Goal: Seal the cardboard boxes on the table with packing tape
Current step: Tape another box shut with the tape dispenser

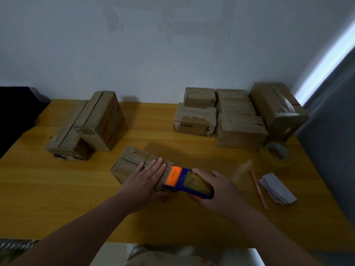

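Left hand: the left hand [148, 176] lies palm down on the small box [132, 164], fingers straight and close together, pointing far-right; grip released.
Right hand: the right hand [217, 189] comes in from the near right, grip clenched round the blue-and-orange tape dispenser [184, 181], whose orange end touches the box's right end.
Box: slantwise near the middle of the table [57, 189], apart from its near edge.
Room: open wood separates the box from the stack of boxes [92, 123] far left and the taped boxes [236, 116] far right; a tape roll [277, 153], pen [258, 189] and folded paper [276, 189] lie right of the right hand.

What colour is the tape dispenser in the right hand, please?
The tape dispenser is blue with orange parts; head view.
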